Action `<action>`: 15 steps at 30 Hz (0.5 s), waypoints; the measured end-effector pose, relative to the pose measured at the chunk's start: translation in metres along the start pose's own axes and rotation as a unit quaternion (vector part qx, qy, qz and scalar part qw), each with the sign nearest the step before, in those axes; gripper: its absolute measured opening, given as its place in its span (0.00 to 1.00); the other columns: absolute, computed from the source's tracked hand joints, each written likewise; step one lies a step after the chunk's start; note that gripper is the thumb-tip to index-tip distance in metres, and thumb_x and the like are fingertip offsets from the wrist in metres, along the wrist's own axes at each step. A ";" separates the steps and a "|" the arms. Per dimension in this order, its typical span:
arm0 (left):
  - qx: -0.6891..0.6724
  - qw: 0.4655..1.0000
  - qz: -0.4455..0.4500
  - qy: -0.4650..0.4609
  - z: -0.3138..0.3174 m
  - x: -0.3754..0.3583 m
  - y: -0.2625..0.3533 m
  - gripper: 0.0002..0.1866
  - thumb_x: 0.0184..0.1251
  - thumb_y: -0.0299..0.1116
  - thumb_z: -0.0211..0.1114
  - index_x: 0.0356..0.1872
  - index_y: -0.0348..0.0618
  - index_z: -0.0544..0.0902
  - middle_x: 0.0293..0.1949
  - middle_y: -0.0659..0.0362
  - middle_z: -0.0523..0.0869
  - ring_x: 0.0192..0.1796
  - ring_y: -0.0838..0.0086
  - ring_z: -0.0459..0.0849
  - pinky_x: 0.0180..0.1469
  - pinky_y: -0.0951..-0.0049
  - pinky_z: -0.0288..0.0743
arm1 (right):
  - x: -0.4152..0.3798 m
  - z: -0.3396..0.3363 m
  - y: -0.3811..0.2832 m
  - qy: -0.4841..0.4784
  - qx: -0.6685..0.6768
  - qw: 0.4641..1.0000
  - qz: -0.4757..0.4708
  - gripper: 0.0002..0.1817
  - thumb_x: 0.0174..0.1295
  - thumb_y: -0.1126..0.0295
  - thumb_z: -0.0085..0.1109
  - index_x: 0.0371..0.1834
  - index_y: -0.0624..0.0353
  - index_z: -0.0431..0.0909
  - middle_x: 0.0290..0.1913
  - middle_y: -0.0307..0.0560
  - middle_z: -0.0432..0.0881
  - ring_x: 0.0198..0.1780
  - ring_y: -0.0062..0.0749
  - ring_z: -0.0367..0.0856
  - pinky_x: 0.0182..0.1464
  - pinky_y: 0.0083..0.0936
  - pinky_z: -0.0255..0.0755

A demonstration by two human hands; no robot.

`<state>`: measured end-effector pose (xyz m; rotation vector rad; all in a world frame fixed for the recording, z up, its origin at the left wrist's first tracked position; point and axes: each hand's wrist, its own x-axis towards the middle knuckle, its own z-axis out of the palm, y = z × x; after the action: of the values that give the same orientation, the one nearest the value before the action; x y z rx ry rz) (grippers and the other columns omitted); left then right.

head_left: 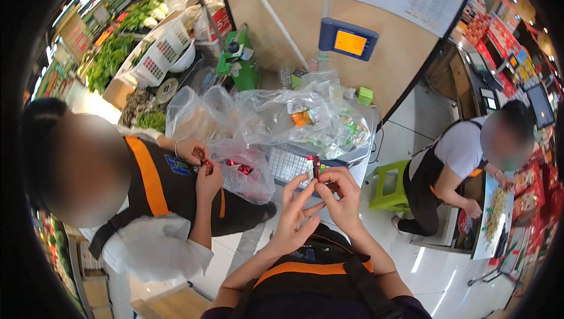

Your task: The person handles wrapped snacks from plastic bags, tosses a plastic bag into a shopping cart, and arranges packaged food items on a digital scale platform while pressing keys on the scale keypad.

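Both raised hands, left hand (294, 210) and right hand (342, 196), pinch a small packet (316, 167).

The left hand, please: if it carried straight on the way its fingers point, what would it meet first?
Probably the small dark item pinched above both hands, then the scale's keypad. The left hand points up towards them; depth is unclear.

A supermarket produce section: a weighing scale (294, 166) on the counter (365, 160), bagged vegetables (305, 120), greens displays (111, 54), aproned staff.

The person wears a dark apron (320, 292) with an orange band (305, 270) across the chest and a dark shoulder strap (367, 286), forearms bare.
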<state>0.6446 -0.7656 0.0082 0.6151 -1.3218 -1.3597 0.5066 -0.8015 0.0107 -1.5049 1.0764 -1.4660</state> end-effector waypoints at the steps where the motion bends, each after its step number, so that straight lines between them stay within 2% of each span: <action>1: -0.033 0.999 -0.005 -0.005 0.002 0.001 -0.002 0.33 0.61 0.15 0.52 0.71 0.36 0.58 0.69 0.55 0.47 0.73 0.62 0.56 0.68 0.57 0.66 | -0.001 -0.004 -0.001 -0.006 -0.011 1.000 0.004 0.08 0.59 0.81 0.61 0.41 0.67 0.76 0.45 0.48 0.75 0.42 0.26 0.79 0.43 0.20 0.78; 2: -0.068 0.997 -0.021 -0.025 0.004 0.002 -0.001 0.35 0.61 0.15 0.52 0.72 0.36 0.55 0.69 0.57 0.46 0.75 0.62 0.53 0.70 0.55 0.61 | -0.003 -0.007 -0.001 0.000 -0.025 1.000 0.002 0.08 0.59 0.81 0.61 0.40 0.67 0.77 0.44 0.48 0.76 0.42 0.26 0.79 0.42 0.20 0.78; 7: -0.143 0.987 -0.068 -0.034 0.009 0.005 -0.011 0.36 0.62 0.16 0.53 0.71 0.39 0.51 0.68 0.57 0.49 0.75 0.63 0.52 0.70 0.56 0.60 | -0.008 -0.023 -0.003 0.021 -0.089 0.996 -0.003 0.06 0.58 0.81 0.62 0.38 0.67 0.78 0.41 0.47 0.78 0.40 0.24 0.80 0.40 0.20 0.78; 9: -0.183 0.980 -0.078 -0.025 0.010 0.004 -0.018 0.36 0.63 0.17 0.53 0.71 0.42 0.50 0.67 0.57 0.51 0.74 0.62 0.52 0.70 0.56 0.61 | -0.012 -0.028 0.000 0.032 -0.081 0.996 0.016 0.06 0.57 0.81 0.62 0.37 0.66 0.77 0.40 0.47 0.78 0.40 0.28 0.80 0.39 0.21 0.78; 10: -0.158 0.985 -0.071 -0.005 0.010 0.006 -0.022 0.36 0.65 0.20 0.55 0.70 0.46 0.47 0.64 0.55 0.57 0.71 0.60 0.59 0.66 0.56 0.66 | -0.013 -0.031 0.003 0.036 -0.075 0.996 0.025 0.06 0.57 0.80 0.61 0.37 0.66 0.77 0.40 0.47 0.78 0.39 0.30 0.81 0.39 0.21 0.78; 11: -0.151 0.985 -0.085 0.011 0.009 0.007 -0.023 0.35 0.66 0.21 0.56 0.70 0.46 0.48 0.63 0.55 0.59 0.69 0.60 0.61 0.65 0.57 0.67 | -0.013 -0.033 0.004 0.041 -0.069 0.996 0.034 0.06 0.56 0.80 0.61 0.36 0.65 0.77 0.40 0.47 0.79 0.39 0.32 0.81 0.39 0.22 0.78; 13: -0.132 0.984 -0.111 0.043 0.005 0.017 -0.018 0.34 0.67 0.24 0.56 0.70 0.46 0.49 0.61 0.54 0.63 0.66 0.59 0.67 0.62 0.58 0.70 | -0.012 -0.040 0.001 0.025 -0.064 0.996 0.057 0.04 0.56 0.80 0.59 0.35 0.66 0.76 0.40 0.47 0.78 0.38 0.29 0.80 0.37 0.20 0.77; 14: -0.088 0.986 -0.116 0.078 0.005 0.023 -0.012 0.29 0.67 0.26 0.58 0.67 0.44 0.59 0.57 0.56 0.68 0.59 0.65 0.74 0.53 0.66 0.76 | -0.013 -0.044 0.001 0.012 -0.064 0.996 0.061 0.04 0.57 0.81 0.58 0.34 0.66 0.75 0.40 0.46 0.78 0.37 0.27 0.80 0.36 0.19 0.76; 15: -0.033 0.990 -0.122 0.065 0.001 0.030 -0.012 0.25 0.68 0.28 0.58 0.65 0.44 0.63 0.56 0.57 0.70 0.57 0.68 0.75 0.51 0.67 0.77 | -0.013 -0.048 0.001 -0.002 -0.063 0.996 0.064 0.03 0.57 0.82 0.57 0.34 0.66 0.75 0.40 0.45 0.78 0.37 0.24 0.80 0.35 0.17 0.76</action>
<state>0.6318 -0.7947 0.0068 0.8277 -1.1187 -1.5271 0.4590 -0.7879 0.0072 -1.4951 1.2596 -1.3270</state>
